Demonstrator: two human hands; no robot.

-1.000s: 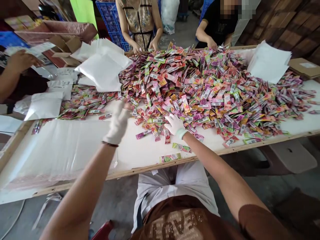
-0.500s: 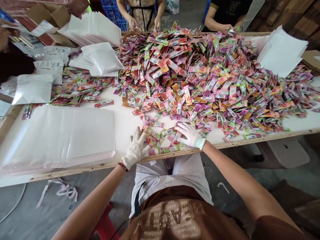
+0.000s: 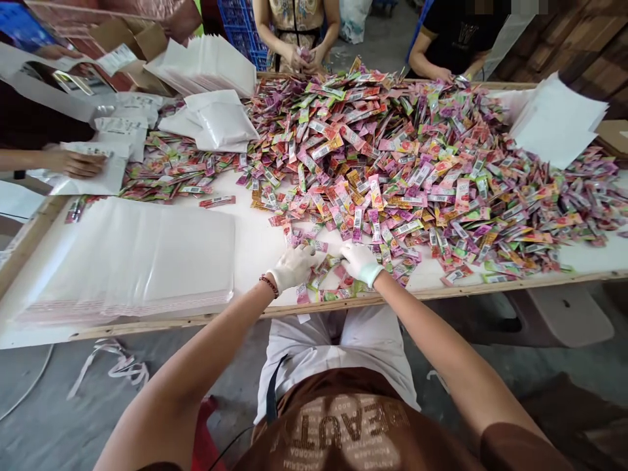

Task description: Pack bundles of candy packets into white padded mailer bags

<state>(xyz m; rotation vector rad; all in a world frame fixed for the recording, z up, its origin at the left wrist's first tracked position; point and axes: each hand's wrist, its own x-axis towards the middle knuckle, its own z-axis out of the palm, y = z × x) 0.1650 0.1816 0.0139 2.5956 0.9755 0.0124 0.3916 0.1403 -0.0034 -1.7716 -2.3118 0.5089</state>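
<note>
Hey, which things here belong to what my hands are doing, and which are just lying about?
Likely part of the job:
loose sachets by your left hand and right hand
sachet heap ahead
perhaps the stacked white sleeves

Apparently just lying about:
white strips on the floor
pale stool
blue crates

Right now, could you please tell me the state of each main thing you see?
Sachet pile: loose, heaped
Near sachets: scattered
Flat bag stack: lying, layered
White pouch: bulging, lying down
Cardboard box: flaps open
White stack at right: tilted, fanned
Left grip: gloved, at near sachets; hold unclear
Right grip: gloved, at near sachets; hold unclear
</note>
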